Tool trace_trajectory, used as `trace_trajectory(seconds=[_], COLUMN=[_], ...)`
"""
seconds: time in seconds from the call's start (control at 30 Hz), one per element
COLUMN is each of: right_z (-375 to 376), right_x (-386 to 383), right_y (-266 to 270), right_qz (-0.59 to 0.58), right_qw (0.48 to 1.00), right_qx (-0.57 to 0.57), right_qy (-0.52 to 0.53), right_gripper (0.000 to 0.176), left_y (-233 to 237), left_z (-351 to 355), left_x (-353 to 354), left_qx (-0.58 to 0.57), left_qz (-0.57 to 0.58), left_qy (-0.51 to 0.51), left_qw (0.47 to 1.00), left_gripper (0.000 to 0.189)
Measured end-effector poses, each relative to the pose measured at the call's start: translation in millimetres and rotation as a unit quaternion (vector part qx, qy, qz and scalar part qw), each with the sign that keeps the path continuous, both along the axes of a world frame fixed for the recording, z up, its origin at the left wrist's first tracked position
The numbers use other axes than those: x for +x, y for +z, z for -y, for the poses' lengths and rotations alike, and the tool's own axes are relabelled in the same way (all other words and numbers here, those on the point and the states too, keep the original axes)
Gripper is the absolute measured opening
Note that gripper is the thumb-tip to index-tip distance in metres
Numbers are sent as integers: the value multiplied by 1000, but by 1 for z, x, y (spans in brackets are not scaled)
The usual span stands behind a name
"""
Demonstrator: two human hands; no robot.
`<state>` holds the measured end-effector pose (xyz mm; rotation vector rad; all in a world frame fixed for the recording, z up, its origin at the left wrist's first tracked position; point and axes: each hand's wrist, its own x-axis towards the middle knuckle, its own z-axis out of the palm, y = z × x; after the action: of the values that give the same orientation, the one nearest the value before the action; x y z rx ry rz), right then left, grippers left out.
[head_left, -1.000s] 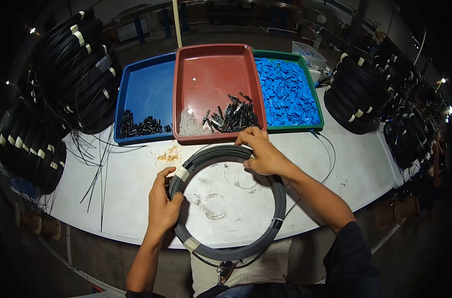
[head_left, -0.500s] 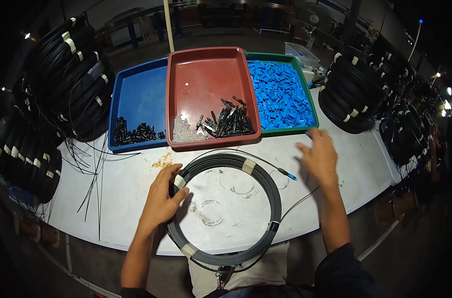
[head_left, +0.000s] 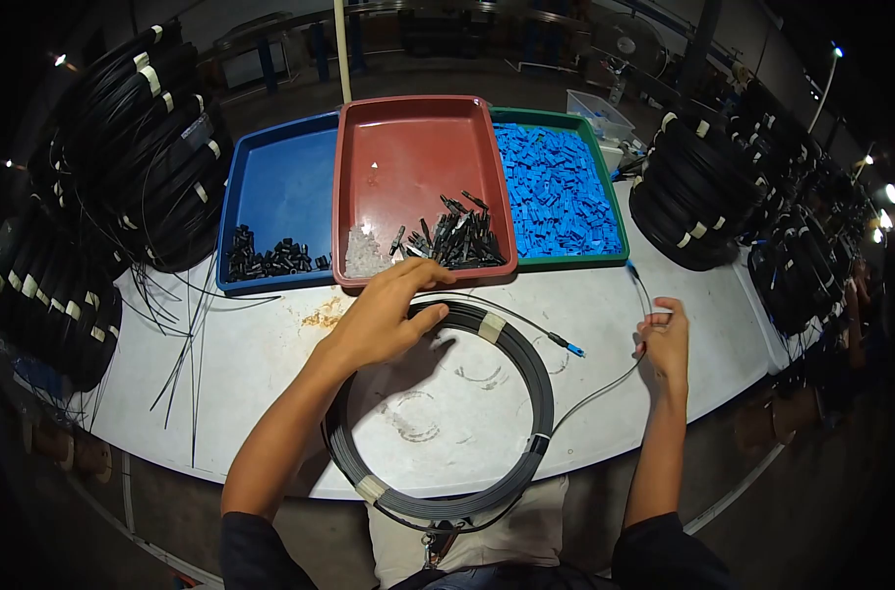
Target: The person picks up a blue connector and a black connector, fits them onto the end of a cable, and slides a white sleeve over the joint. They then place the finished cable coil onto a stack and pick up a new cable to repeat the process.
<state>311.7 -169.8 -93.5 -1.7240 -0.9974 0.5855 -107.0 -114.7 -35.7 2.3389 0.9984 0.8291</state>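
A coil of black cable (head_left: pixel 538 379), bound with pale tape, lies on the white table in front of me. One of its ends, with a blue-tipped connector (head_left: pixel 575 349), rests on the table right of the coil's upper rim. My left hand (head_left: pixel 393 313) reaches over the coil's upper left with fingers loosely stretched and nothing in them. To the right, my right hand (head_left: pixel 666 339) pinches the cable's other end (head_left: pixel 605 387), which runs out from the coil. Beyond the fingers this end rises to a connector (head_left: pixel 632 269) beside the green tray's corner.
At the back stand a blue tray (head_left: pixel 288 197) with black parts, a red tray (head_left: pixel 418 157) with black connector pieces and clear bits, and a green tray (head_left: pixel 620 218) full of blue pieces. Stacked cable coils (head_left: pixel 162 147) rise on the left, more coils (head_left: pixel 698 197) on the right.
My left hand has moved from the coil's left side up and right over its top. My right hand has come down from near the green tray and closed on the cable.
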Motion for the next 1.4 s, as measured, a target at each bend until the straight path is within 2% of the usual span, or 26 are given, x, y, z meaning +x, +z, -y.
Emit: trace_trajectory(seconds=[0.03,0.1,0.17,0.23,0.27,0.3,0.37,0.43,0.5,0.57,0.6,0.63,0.7,0.73,0.77,0.83,0.9,0.97,1.03,1.07,1.13,1.17,1.23,1.3,1.37,1.4], right_z=[6,14,20,21,18,11,-7,-30,-53,-75,-81,-85,-88,-88,-87,-82,-77,-78,-73,-72,-72,-73,-75,-75,-71,-66], right_x=[-13,-32,-55,-66,-75,-84,-101,-123,-143,-164,-173,-181,-194,-198,-200,-200,-195,-171,-150,-142,-132,-132,-135,-132,-128,-125], right_y=[14,33,61,74,76,78,82,77,60,39,32,28,29,29,29,29,24,18,23,20,12,11,13,14,13,13], right_qz=[2,-89,-78,-54,-37,-38,-18,69,63,85,66,46,44,59,74,88,184,156,211,213,263,263,352,340,330,250], right_qw=[1000,983,985,986,978,977,973,969,945,926,928,927,926,915,902,896,888,908,906,905,855,856,825,832,839,861], right_qx=[-1,152,150,156,195,196,195,189,206,218,190,162,124,98,70,63,162,111,-8,-11,5,5,-32,-23,-17,-11], right_qy=[2,-49,-44,36,70,70,120,146,246,294,314,336,353,387,419,430,389,372,366,367,446,444,441,437,433,443], right_gripper=[48,46,46,48,38,38,23,17,17,16,15,15,16,16,16,16,18,20,19,19,14,14,11,13,14,17], left_y=[2,2,9,16,15,16,18,15,13,7,8,6,1,4,0,-11,-19,-22,-27,-30,-34,-35,-37,-33,-25,-24], left_z=[-3,-5,-9,-14,-18,-20,-21,-34,-38,-42,-36,-33,-27,-22,-21,-21,-15,-4,1,2,-2,-5,-10,-18,-19,-19], left_x=[3,7,10,14,15,17,23,14,-2,-17,-23,-26,-31,-31,-34,-44,-47,-50,-51,-51,-50,-45,-34,-32,-30,-33], left_qx=[-1,75,88,79,60,60,147,168,210,240,176,176,162,180,181,126,124,141,165,187,221,222,217,238,161,162], left_qz=[2,30,26,38,48,46,158,251,254,143,103,101,-64,-134,-135,-137,-143,-176,-177,-191,-188,-188,-162,-170,-274,-273], left_qy=[2,9,9,11,5,4,-1,35,72,44,35,36,73,119,119,153,159,186,185,188,161,158,164,142,151,151], left_qw=[1000,997,996,996,997,997,977,953,941,959,978,978,982,967,967,970,969,956,952,945,943,944,949,946,936,936], left_gripper=[37,37,39,40,48,48,61,74,75,75,67,67,53,34,34,21,17,20,19,18,19,19,23,27,24,24])
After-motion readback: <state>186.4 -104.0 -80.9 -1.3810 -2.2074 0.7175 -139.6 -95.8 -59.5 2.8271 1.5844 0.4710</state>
